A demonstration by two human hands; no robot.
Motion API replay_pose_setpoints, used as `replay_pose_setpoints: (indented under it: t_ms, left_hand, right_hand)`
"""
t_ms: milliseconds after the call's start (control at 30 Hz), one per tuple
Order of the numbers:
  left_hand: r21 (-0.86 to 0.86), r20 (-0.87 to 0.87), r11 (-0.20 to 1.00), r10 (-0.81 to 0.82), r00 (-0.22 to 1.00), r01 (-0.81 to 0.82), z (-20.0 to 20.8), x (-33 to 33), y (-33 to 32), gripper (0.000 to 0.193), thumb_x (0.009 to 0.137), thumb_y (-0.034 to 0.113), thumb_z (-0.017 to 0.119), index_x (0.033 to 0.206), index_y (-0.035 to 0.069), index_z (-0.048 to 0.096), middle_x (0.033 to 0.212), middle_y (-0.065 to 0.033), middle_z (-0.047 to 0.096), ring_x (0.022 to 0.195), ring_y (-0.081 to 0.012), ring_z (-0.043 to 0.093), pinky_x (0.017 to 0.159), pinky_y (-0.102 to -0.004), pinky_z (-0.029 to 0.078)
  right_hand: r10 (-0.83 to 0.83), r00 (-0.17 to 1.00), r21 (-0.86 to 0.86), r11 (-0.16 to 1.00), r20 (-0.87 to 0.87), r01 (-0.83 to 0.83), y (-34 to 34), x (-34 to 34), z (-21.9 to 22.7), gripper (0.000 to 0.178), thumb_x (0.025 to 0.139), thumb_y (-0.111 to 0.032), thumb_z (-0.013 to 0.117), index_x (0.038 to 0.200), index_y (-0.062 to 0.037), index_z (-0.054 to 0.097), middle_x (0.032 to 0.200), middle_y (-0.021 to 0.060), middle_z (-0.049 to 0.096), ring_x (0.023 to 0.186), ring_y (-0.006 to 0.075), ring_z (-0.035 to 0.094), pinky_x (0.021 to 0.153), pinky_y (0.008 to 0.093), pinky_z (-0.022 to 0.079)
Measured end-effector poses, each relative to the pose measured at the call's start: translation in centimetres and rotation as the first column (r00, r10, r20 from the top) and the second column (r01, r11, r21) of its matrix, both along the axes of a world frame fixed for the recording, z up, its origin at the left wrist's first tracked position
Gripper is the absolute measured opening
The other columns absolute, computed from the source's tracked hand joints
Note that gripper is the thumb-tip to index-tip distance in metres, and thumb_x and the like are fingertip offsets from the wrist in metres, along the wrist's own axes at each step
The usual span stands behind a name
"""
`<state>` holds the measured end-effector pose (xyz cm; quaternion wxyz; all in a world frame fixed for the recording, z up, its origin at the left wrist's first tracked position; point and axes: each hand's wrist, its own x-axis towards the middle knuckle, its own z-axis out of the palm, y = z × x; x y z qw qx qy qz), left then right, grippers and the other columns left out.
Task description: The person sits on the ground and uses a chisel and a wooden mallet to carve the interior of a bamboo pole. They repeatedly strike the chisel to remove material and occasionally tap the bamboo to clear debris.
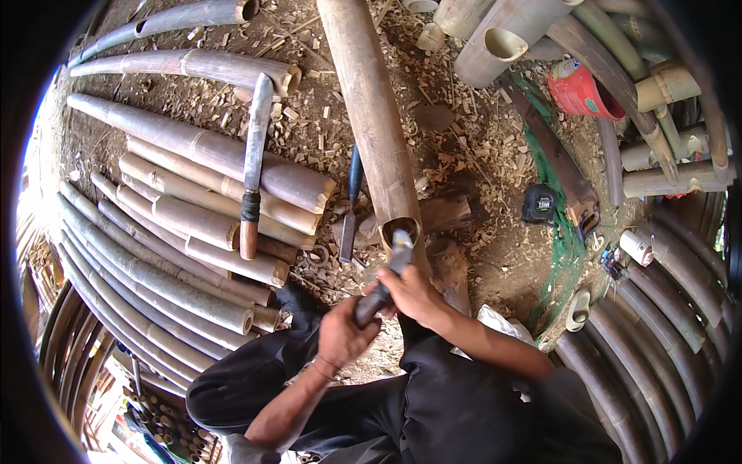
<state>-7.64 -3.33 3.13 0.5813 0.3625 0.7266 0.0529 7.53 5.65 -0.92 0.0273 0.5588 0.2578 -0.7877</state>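
Observation:
A thick bamboo pole (379,116) runs from the far edge toward my lap, with a hollow opening (399,230) cut near its close end. Both of my hands are closed on a dark-handled blade tool (398,261), its metal end tilted into that opening. Lower on the handle, my left hand (348,338) wraps round it near its butt. My right hand (416,295) grips higher up, close to the metal. The tool's tip is hidden inside the bamboo. Left of the pole, a chisel with a blue handle (355,174) lies on the shavings.
A large knife (255,162) rests across bamboo poles (209,151) on the left. To the right are a handsaw (560,158), a tape measure (539,203), a red bucket (568,89) and more poles (618,348). Wood chips (479,162) litter the dirt.

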Motion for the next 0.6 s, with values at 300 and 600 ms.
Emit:
replay_pose_setpoints:
  t_ms: [300,600]
  left_hand:
    - [0.183,-0.399,0.688,-0.601,0.692,0.702,2.1,-6.4,14.5,0.018,0.066,0.019,0.073,0.081,0.010,0.066,0.073,-0.0071,0.066,0.066,-0.0263,0.068,0.056,-0.0384,0.052]
    - [0.128,-0.620,0.087,-0.770,0.148,0.988,4.1,1.6,25.4,0.022,0.086,0.018,0.070,0.064,0.015,0.069,0.056,0.0006,0.063,0.047,-0.0103,0.057,0.039,-0.0285,0.040]
  right_hand:
    - [-0.763,0.569,-0.351,0.647,-0.306,0.678,2.4,-3.0,0.2,0.028,0.101,-0.025,0.049,0.110,0.0008,0.056,0.108,0.0201,0.067,0.077,0.0297,0.071,0.064,0.0361,0.062]
    - [-0.988,-0.047,-0.829,0.097,-0.147,0.550,3.4,-0.6,-0.5,0.029,0.104,-0.025,0.041,0.108,-0.0001,0.056,0.103,0.0188,0.068,0.087,0.0305,0.070,0.077,0.0374,0.061]
